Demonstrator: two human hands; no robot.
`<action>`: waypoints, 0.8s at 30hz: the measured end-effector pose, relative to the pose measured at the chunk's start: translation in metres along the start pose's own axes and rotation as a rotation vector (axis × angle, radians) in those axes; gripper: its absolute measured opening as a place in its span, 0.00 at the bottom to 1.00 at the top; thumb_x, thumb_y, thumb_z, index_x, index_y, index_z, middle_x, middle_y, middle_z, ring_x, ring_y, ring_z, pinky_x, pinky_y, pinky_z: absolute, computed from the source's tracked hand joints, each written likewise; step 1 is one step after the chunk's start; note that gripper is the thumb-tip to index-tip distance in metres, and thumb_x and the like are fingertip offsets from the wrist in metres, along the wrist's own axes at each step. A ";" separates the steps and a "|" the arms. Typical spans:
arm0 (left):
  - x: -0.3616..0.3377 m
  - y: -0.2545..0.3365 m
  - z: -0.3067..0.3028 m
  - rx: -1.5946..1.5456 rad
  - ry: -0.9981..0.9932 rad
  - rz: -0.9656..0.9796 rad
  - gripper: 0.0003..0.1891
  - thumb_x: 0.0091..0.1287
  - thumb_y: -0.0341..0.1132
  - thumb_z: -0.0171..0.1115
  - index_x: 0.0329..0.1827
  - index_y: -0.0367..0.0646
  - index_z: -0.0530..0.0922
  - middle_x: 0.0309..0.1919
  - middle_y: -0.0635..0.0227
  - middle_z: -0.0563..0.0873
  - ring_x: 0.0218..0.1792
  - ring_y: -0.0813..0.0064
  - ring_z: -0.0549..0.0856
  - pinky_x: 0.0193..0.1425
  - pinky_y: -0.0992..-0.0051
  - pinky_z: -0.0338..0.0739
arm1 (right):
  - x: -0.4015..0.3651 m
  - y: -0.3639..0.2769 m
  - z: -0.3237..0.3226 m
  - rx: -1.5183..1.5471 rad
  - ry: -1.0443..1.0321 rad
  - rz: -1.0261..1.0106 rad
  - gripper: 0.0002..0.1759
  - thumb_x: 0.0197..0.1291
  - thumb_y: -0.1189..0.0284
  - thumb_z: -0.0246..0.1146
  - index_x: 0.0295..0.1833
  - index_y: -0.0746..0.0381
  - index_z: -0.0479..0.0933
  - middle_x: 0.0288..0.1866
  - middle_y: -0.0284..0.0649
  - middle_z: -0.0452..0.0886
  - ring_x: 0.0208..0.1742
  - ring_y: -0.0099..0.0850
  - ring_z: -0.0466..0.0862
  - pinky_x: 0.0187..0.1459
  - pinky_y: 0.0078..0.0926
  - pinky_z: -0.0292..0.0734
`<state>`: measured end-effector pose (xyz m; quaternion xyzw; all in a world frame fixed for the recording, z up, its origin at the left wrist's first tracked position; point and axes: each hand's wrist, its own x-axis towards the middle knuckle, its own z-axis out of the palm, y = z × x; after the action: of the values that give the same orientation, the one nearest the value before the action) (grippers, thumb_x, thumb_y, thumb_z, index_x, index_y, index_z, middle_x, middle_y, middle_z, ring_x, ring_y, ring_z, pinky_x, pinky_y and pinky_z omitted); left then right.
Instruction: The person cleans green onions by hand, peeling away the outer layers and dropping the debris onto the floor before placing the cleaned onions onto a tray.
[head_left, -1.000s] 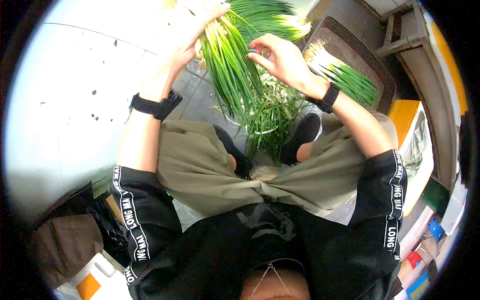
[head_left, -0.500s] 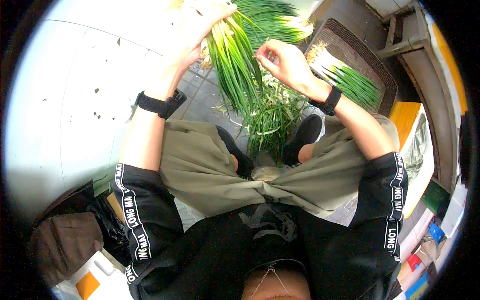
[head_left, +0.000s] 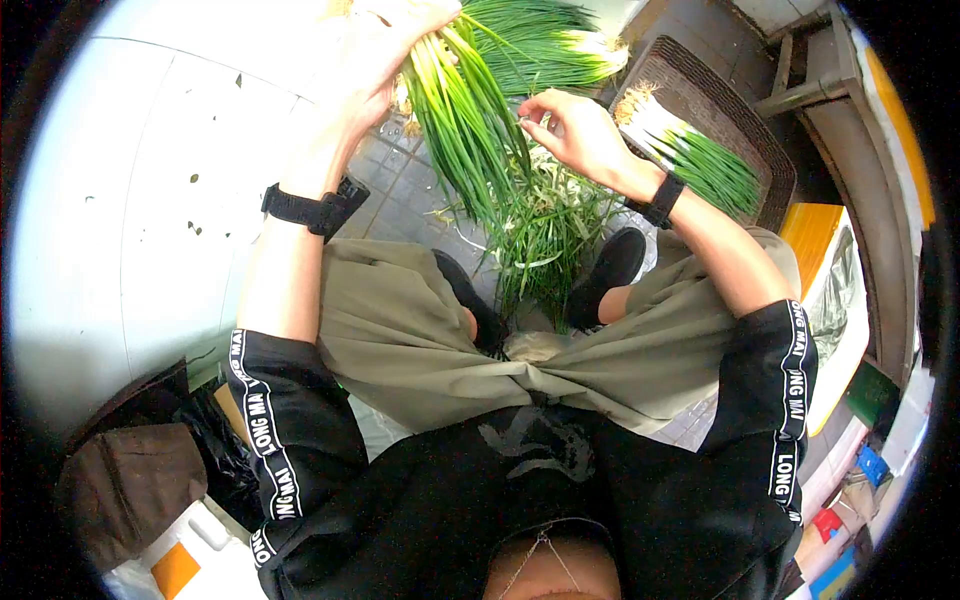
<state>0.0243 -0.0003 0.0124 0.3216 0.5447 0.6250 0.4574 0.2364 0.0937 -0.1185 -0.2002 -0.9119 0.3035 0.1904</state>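
Note:
My left hand [head_left: 395, 45] is closed around the upper part of a bunch of green onions [head_left: 455, 130], whose long green leaves hang down toward the floor. Just right of those leaves is my right hand [head_left: 580, 135], thumb and forefinger pinched together. Whatever lies between its fingertips is too small to make out. Below both hands, a heap of loose green trimmings [head_left: 550, 220] lies on the floor between my shoes. A larger pile of green onions [head_left: 530, 50] rests behind the held bunch.
To the right, a brown woven tray [head_left: 690, 70] holds another bunch of green onions [head_left: 690, 150], white ends up and left. A white surface [head_left: 150, 130] with small leaf scraps spans the left. A wooden frame [head_left: 800, 95] stands at upper right.
My left hand has shifted slightly left and up with the bunch. My right hand has dropped a little, still pinched, and its fingertips are a bit farther down.

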 end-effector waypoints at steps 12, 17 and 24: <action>-0.001 -0.001 -0.004 0.163 0.071 0.041 0.21 0.66 0.25 0.67 0.59 0.32 0.70 0.45 0.60 0.82 0.42 0.71 0.86 0.42 0.71 0.87 | -0.021 0.068 0.022 -0.171 -0.120 0.083 0.17 0.62 0.61 0.66 0.51 0.58 0.75 0.44 0.43 0.84 0.45 0.45 0.85 0.44 0.42 0.81; 0.004 0.000 -0.014 0.333 0.075 0.131 0.25 0.65 0.25 0.67 0.63 0.29 0.67 0.49 0.58 0.81 0.44 0.70 0.85 0.48 0.70 0.86 | -0.069 0.115 0.075 -0.322 -0.466 0.224 0.19 0.62 0.60 0.66 0.53 0.59 0.75 0.49 0.51 0.82 0.49 0.50 0.84 0.48 0.47 0.80; -0.009 0.015 -0.023 0.423 0.072 -0.019 0.16 0.67 0.26 0.65 0.54 0.29 0.75 0.40 0.60 0.85 0.38 0.73 0.85 0.43 0.73 0.84 | -0.078 0.095 0.136 -0.361 -0.500 0.121 0.12 0.64 0.65 0.60 0.46 0.62 0.75 0.47 0.49 0.80 0.45 0.50 0.85 0.47 0.47 0.81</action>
<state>0.0032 -0.0173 0.0237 0.3827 0.6828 0.5034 0.3660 0.2623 0.0610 -0.2969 -0.2041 -0.9560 0.1871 -0.0967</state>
